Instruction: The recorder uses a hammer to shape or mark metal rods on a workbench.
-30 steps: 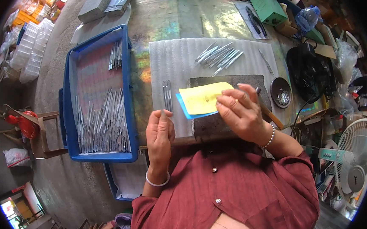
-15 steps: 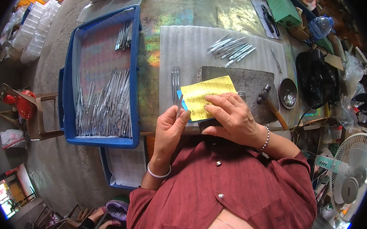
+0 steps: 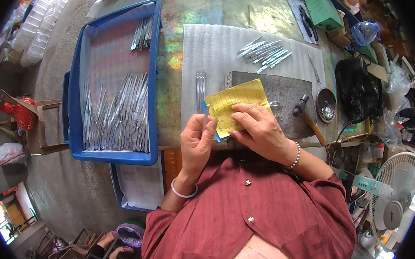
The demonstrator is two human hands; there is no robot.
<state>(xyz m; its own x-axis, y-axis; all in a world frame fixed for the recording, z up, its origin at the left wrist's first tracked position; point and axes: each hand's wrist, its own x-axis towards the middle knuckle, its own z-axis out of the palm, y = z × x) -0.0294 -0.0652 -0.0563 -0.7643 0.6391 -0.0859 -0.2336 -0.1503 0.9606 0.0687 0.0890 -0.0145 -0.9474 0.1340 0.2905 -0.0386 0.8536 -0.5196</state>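
Observation:
A yellow printed paper slip (image 3: 243,91), ruled with lines, is in front of my chest, pinched at its lower part by my right hand (image 3: 260,130). Under its left edge a strip of blue (image 3: 204,105) shows. My left hand (image 3: 196,142) is closed on a slim metal strip (image 3: 206,119), upright between thumb and fingers beside the slip's left edge. Just beyond that hand, several similar metal strips (image 3: 200,86) lie side by side on a white foam sheet (image 3: 206,47). A grey stone block (image 3: 286,88) is partly covered by the slip.
Left is a blue tray (image 3: 154,85) with many slim metal pieces (image 3: 120,116); another pile (image 3: 264,53) lies on the foam. A hammer (image 3: 307,117) rests at the block's right, by a dark bowl (image 3: 325,105). A green box (image 3: 323,10) and fan (image 3: 398,188) stand rightward.
The yellow slip has tilted a little, its left side lower, and my right fingers have drawn closer together on it. My left hand still holds the metal strip. The whole view has shifted slightly.

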